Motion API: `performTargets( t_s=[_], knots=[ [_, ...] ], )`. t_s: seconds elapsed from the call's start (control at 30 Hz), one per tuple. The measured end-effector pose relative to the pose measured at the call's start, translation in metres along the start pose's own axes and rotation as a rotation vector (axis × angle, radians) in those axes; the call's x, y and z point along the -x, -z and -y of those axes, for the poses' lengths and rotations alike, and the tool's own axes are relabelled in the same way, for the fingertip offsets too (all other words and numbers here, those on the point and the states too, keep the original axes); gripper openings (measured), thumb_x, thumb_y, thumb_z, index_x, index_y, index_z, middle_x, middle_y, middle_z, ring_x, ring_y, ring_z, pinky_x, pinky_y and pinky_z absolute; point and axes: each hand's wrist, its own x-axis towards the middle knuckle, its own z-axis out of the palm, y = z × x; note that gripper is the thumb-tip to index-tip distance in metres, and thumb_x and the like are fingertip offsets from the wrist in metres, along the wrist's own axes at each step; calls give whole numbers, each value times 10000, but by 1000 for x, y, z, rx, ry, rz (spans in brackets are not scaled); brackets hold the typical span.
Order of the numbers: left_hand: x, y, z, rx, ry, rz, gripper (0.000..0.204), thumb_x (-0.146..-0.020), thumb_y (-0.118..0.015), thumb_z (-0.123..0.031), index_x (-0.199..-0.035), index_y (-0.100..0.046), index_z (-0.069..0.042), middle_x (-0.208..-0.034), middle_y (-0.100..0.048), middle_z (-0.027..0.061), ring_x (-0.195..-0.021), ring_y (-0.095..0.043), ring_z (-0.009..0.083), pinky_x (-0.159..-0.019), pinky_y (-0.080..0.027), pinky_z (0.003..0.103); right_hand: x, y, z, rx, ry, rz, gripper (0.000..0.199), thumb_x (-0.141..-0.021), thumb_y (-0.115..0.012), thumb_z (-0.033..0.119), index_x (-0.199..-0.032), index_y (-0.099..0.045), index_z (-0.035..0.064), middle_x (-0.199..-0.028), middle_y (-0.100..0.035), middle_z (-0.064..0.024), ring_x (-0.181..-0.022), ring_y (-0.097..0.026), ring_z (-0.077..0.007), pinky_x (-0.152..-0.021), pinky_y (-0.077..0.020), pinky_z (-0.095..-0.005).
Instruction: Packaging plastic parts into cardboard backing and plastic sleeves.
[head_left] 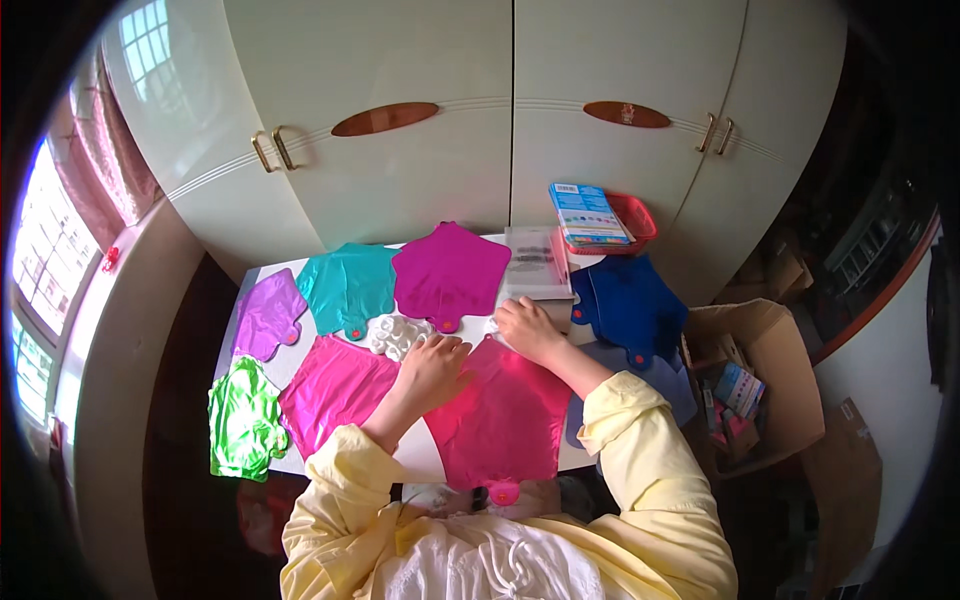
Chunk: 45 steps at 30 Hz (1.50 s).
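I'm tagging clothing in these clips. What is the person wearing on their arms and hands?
Both arms are in loose, pale yellow long sleeves, bunched and gathered at the cuffs near the wrists. The left hand and right hand are bare: no gloves, and no rings, watch or bracelets that I can make out.

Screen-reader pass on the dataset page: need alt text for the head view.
Seen from above, a person in yellow sleeves rests the left hand and right hand flat on a pink foil balloon on a small white table. Flat magenta, teal, purple, green and blue balloons lie around it, below white wardrobe doors.
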Motion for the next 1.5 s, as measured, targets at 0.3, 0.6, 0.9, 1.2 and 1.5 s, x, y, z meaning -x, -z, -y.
performTargets(
  t_s=[0.3, 0.6, 0.9, 1.2, 1.5],
  knots=[
    [-52, -48, 7, 2, -56, -156, 257, -750, -662, -290, -924, -648, -101, -1005, -630, 53, -995, -568, 226, -793, -456, 405, -1, 12, 2, -187, -176, -36, 114, -707, -686, 182, -796, -651, 120, -878, -591, 10, -903, -556, -183, -798, -436, -341],
    [-62, -48, -29, 52, -167, 29, 328, -771, -671, -277, -1051, -651, -108, -1086, -626, 68, -1049, -560, 246, -855, -448, 407, 85, 137, 29, -500, -449, 347, 454, -742, -730, 277, -1102, -578, 45, -1088, -589, -124, -1011, -577, -309, -859, -465, -401],
    [-60, -65, -76, 123, -522, 11, 275, -779, -633, -241, -1005, -636, -83, -995, -627, 80, -982, -596, 237, -810, -473, 372, 189, 138, 91, -43, -324, 166, 239, -773, -643, 144, -976, -604, 24, -928, -650, -127, -881, -663, -248, -683, -567, -328],
    [-40, -71, -78, 46, -454, 94, 459, -749, -678, -280, -1141, -567, -69, -1104, -588, 111, -1032, -597, 276, -767, -523, 426, 184, 151, 84, -542, -800, 110, 153, -786, -642, 69, -928, -659, 17, -791, -674, -146, -721, -677, -270, -633, -544, -348],
    [-39, -39, -111, 212, -798, 16, 319, -775, -677, -237, -1051, -630, -84, -1017, -625, 55, -985, -583, 211, -800, -467, 361, 192, 144, 67, -851, -1175, 65, 145, -755, -752, 79, -809, -657, -17, -652, -649, -52, -602, -561, -50, -554, -448, -240]
  ],
)
